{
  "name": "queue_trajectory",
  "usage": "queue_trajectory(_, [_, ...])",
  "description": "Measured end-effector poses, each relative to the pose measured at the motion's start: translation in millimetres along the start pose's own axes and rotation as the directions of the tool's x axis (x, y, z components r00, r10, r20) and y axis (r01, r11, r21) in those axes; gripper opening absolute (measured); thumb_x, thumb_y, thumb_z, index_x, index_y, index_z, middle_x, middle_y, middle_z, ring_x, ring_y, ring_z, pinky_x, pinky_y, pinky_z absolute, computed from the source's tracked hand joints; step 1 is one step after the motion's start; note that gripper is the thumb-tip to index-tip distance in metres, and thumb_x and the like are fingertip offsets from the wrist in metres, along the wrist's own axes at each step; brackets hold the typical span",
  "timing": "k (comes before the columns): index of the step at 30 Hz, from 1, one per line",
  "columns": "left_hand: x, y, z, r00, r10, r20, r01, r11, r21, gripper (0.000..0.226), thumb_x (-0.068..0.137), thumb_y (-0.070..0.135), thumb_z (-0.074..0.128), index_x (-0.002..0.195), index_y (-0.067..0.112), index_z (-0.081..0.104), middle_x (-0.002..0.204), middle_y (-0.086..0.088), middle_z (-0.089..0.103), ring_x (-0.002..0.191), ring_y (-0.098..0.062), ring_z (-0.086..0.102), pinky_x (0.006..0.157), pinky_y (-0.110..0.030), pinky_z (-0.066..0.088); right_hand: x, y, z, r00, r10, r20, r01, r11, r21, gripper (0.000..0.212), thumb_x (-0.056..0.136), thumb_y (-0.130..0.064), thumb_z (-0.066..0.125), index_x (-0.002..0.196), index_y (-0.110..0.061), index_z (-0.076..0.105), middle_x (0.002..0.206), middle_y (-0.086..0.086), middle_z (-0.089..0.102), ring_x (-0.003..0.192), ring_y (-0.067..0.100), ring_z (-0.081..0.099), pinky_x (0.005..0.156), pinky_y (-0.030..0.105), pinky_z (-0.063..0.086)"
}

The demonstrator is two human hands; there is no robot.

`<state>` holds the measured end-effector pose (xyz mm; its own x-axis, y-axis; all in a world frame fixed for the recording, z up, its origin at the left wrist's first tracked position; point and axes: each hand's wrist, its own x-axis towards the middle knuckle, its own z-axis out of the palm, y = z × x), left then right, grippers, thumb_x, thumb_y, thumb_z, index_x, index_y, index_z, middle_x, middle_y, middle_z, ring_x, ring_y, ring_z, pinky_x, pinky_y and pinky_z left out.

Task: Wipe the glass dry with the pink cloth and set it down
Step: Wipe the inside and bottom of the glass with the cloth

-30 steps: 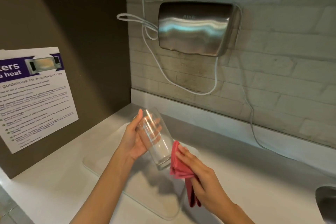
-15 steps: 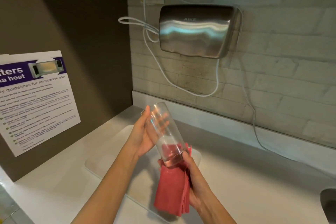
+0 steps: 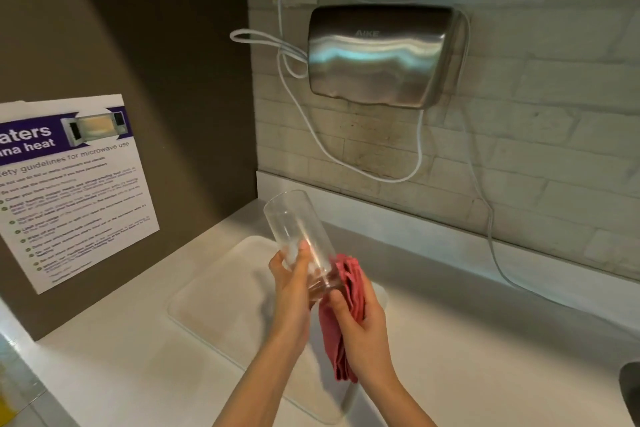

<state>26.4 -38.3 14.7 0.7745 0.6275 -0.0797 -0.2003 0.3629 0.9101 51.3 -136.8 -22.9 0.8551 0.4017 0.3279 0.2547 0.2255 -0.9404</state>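
A tall clear glass (image 3: 292, 229) is held tilted above the counter, its open rim pointing up and to the left. My left hand (image 3: 290, 291) grips it near the thick base. My right hand (image 3: 363, 329) holds the pink cloth (image 3: 341, 329) bunched against the base and right side of the glass. Part of the cloth hangs down below my right palm. Both hands hover over a white tray (image 3: 214, 291).
The tray lies on a white counter (image 3: 485, 357). A steel hand dryer (image 3: 381, 54) with white cables hangs on the brick wall behind. A microwave safety poster (image 3: 69, 184) leans at the left. A sink edge (image 3: 630, 392) shows at the right.
My left hand slid down from the upper part of the glass to its base. My right hand moved the cloth from under the base up against its right side.
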Motion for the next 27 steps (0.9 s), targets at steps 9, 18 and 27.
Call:
queue_trajectory(9, [13,-15,-42,0.920,-0.247,0.305,0.326,0.914,-0.243,0.065,0.077,0.061,0.047,0.128,0.021,0.055,0.121,-0.019,0.067,0.105,-0.038,0.066,0.076,-0.045,0.057,8,-41,-7,0.986,-0.165,-0.033,0.159,0.976,-0.148,0.042,0.097,-0.017,0.045,0.129,-0.045,0.046,0.127,-0.015,0.061,0.113,0.016,0.059,0.093,0.029,0.050])
queue_trajectory(18, [12,-22,-41,0.901,-0.243,0.359,0.278,0.960,-0.047,0.063,0.086,0.064,0.036,0.115,0.020,0.070,0.121,-0.012,0.069,0.110,-0.029,0.065,0.086,-0.042,0.054,22,-23,-33,0.573,-0.323,0.754,0.805,0.395,-0.443,0.050,0.085,-0.002,0.063,0.132,0.002,0.045,0.143,0.013,0.037,0.136,0.034,0.028,0.111,0.050,0.023])
queue_trajectory(27, [13,-22,-27,0.916,-0.184,0.356,0.218,0.974,-0.056,0.056,0.079,0.058,0.050,0.126,0.028,0.055,0.107,-0.013,0.074,0.090,-0.029,0.072,0.072,-0.047,0.059,75,-62,-12,0.755,-0.299,0.584,0.643,0.511,-0.570,0.048,0.091,0.002,0.053,0.137,-0.003,0.041,0.148,0.014,0.034,0.139,0.025,0.012,0.116,0.041,0.012])
